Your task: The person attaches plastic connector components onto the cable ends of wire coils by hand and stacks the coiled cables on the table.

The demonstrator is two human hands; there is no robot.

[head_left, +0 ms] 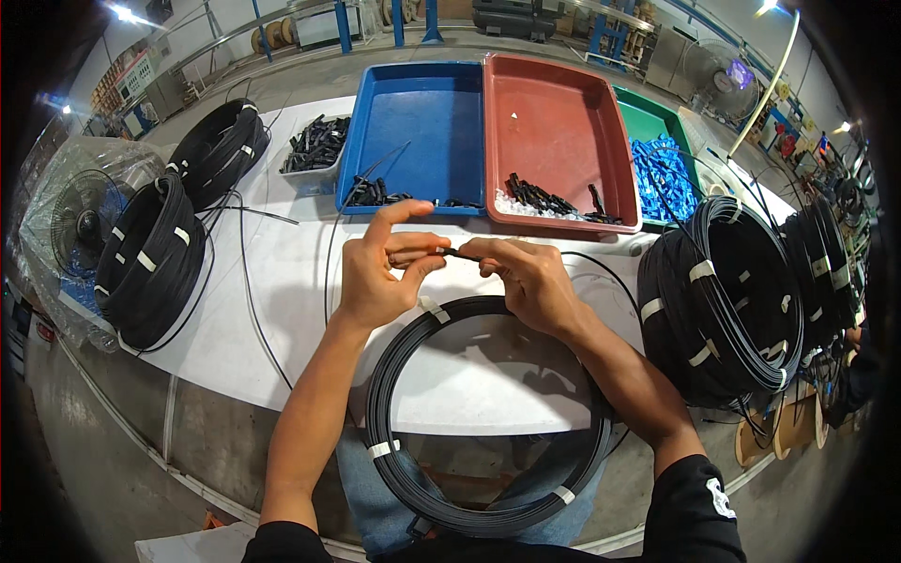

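In front of the trays, my right hand (530,281) is closed, pinching the slim black end piece (462,254) of a cable. A thin black cable (601,267) curves out behind that hand to the right. My left hand (383,267) meets the piece's tip from the other side. Its thumb and middle finger close around a tiny pale bit there, too small to name, while the index finger sticks up. Below both hands a black cable coil (378,399) with white tape bands lies over the table's near edge and my lap.
A blue tray (422,113) and a red tray (554,103) hold small black parts, the red one also white bits. Blue pieces fill a green tray (648,113). A clear bin (314,150) holds black parts. Taped cable coils stand left (150,263) and right (718,300) on the white table (282,253).
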